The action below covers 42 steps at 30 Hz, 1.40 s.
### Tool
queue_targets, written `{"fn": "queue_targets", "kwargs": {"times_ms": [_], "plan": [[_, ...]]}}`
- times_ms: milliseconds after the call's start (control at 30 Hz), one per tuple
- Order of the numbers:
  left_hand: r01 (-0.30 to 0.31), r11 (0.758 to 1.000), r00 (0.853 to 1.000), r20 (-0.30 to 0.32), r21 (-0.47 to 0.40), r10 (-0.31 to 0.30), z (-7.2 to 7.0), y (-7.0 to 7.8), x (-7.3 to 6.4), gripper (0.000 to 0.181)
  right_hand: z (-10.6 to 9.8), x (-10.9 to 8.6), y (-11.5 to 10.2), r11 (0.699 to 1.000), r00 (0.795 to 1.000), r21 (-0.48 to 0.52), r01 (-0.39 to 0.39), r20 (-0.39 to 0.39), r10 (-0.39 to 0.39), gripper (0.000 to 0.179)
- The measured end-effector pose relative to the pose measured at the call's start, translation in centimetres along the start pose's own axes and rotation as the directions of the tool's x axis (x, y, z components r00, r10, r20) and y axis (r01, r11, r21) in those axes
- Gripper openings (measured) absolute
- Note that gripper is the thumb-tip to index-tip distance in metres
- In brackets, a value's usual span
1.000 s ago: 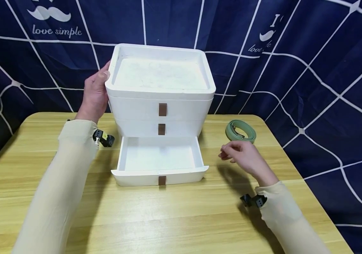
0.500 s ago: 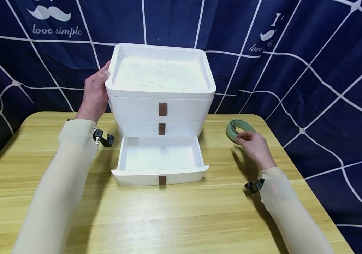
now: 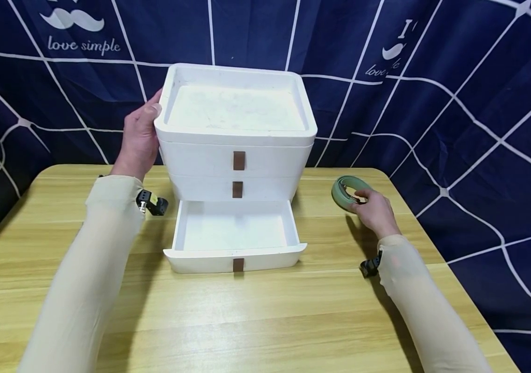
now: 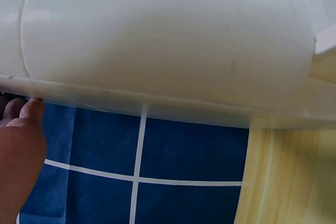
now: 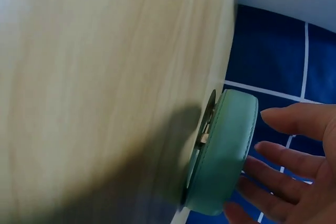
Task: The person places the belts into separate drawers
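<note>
A white drawer unit (image 3: 234, 171) with brown pull tabs stands on the table, its bottom drawer (image 3: 234, 233) pulled out. My left hand (image 3: 138, 134) grips the unit's upper left side, thumb at the top rim and the other fingers partly hidden behind it. In the left wrist view, those fingers (image 4: 29, 111) meet the unit's edge. A coiled green belt (image 5: 226, 150) with a metal buckle lies on the right of the table. Beside it is my right hand (image 3: 374, 211), fingers spread loosely near the coil; in the right wrist view, the thumb is apart from the belt.
The wooden table (image 3: 265, 321) has a rounded back edge close to a dark blue curtain (image 3: 479, 171) with white lines. The curtain also hangs along the right side. A shallow tray top (image 3: 237, 109) forms the unit's upper surface.
My right hand has moved from the belt's near left side up and rightward to the coil, overlapping its near right edge. The left hand and drawer unit have stayed in place.
</note>
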<state>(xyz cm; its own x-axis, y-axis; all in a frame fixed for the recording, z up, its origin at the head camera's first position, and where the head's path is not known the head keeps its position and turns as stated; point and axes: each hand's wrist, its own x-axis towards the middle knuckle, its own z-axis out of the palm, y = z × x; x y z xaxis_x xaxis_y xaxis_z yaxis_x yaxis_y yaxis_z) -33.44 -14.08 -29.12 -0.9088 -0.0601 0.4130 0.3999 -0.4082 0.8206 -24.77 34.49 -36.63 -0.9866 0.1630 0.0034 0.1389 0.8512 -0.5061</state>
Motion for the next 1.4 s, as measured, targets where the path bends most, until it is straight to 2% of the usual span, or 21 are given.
{"fn": "queue_targets", "kwargs": {"times_ms": [267, 867, 1400], "plan": [[0.006, 1.000, 1.000, 0.004, 0.020, -0.006, 0.0, 0.0, -0.1, 0.046, 0.1, 0.8, 0.6, 0.998, 0.998, -0.041, 0.038, 0.042, -0.036, 0.037], [0.002, 1.000, 1.000, -0.001, 0.008, -0.002, 0.0, -0.1, 0.0, 0.047, 0.1, 1.3, 1.0, 1.000, 0.997, -0.022, 0.005, 0.078, -0.004, 0.037], [0.002, 1.000, 1.000, 0.006, 0.008, -0.002, 0.0, 0.1, 0.0, 0.047, 0.3, 1.4, 1.1, 0.998, 0.998, -0.041, 0.041, 0.047, -0.039, 0.029]]}}
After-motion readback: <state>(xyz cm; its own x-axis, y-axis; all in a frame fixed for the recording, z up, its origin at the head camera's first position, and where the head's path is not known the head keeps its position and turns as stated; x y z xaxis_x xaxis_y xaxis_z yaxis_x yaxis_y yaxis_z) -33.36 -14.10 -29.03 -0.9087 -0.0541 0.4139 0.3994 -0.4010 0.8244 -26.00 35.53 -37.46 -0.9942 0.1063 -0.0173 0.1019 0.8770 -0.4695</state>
